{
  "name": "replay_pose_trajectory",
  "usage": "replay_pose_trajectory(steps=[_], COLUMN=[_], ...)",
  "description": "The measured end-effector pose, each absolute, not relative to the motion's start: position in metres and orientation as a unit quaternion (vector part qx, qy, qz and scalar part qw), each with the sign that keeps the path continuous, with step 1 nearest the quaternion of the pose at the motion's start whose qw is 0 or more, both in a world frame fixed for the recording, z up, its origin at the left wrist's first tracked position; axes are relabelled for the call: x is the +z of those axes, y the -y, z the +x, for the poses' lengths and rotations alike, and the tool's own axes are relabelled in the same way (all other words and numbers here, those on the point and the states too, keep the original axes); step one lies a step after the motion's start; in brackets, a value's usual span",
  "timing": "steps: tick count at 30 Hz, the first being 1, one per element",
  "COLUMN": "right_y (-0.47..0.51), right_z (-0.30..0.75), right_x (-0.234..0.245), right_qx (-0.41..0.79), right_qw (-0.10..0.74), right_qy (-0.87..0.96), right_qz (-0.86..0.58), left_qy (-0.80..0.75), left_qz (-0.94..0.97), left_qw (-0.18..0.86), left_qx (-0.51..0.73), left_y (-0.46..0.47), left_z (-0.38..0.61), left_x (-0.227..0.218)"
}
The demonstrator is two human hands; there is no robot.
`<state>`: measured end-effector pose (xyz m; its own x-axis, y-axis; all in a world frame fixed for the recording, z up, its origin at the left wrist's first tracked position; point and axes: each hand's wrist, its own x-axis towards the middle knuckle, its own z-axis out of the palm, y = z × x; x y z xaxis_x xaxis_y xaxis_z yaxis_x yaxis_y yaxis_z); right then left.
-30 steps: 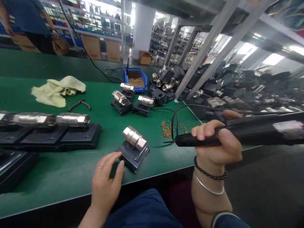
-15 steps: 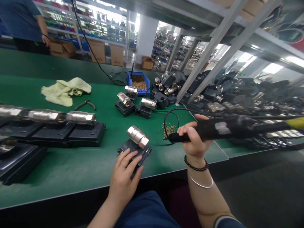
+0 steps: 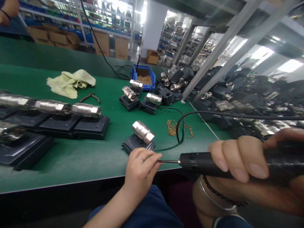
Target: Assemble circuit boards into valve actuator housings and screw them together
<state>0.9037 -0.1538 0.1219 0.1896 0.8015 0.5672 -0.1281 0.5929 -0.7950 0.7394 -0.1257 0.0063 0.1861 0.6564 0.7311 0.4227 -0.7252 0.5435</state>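
My right hand (image 3: pixel 239 158) is wrapped round a black electric screwdriver (image 3: pixel 197 161), held level with its bit (image 3: pixel 169 161) pointing left. The thumb and fingers of my left hand (image 3: pixel 143 166) pinch at the bit's tip; whether a screw is between them is hidden. Just behind my left hand, a dark plastic housing (image 3: pixel 129 144) rests on the bench near its front edge, with a silvery metal valve body (image 3: pixel 143 131) on top. My left hand covers the housing's front part. Small brass-coloured screws (image 3: pixel 172 128) lie loose on the green mat to the right.
Several similar valve units (image 3: pixel 91 125) line the left side, near a yellow cloth (image 3: pixel 71 83) and pliers (image 3: pixel 90 97). A blue bin (image 3: pixel 152 87) of screws stands behind. More units (image 3: pixel 223 104) pile up right, around metal posts (image 3: pixel 213 47). A black cable (image 3: pixel 237 114) crosses the right side.
My left hand has left the housing's top and moved right, closing into a pinch. The screwdriver has turned and come nearer, its bit now at my left fingertips. The view has shifted slightly.
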Motion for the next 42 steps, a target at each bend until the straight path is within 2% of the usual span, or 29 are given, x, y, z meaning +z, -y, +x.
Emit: replay_pose_trajectory(steps=[2, 4, 12, 19, 24, 31, 42], right_y=[0.153, 0.152, 0.150, 0.113, 0.094, 0.070, 0.048], right_z=[0.899, 0.895, 0.880, 0.882, 0.883, 0.881, 0.887], right_x=[0.121, 0.121, 0.122, 0.115, 0.103, 0.096, 0.095], right_qx=[0.359, 0.379, 0.385, 0.326, 0.348, 0.391, 0.495], right_qw=[0.751, 0.759, 0.707, 0.688, 0.681, 0.644, 0.615], right_qy=[0.496, 0.477, 0.531, 0.588, 0.578, 0.578, 0.550], right_qz=[-0.248, -0.229, -0.265, -0.274, -0.284, -0.314, -0.270], left_qy=[-0.350, -0.351, -0.357, -0.467, -0.474, -0.470, -0.471], left_qz=[0.759, 0.758, 0.820, 0.782, 0.785, 0.788, 0.773], left_qw=[0.127, 0.134, 0.084, 0.041, 0.050, 0.063, 0.043], left_qx=[0.534, 0.532, 0.439, 0.411, 0.395, 0.392, 0.424], left_y=[0.126, 0.126, 0.127, 0.121, 0.117, 0.115, 0.112], left_z=[0.738, 0.736, 0.733, 0.714, 0.708, 0.707, 0.709], left_x=[0.006, 0.006, 0.014, -0.020, -0.037, -0.035, -0.035])
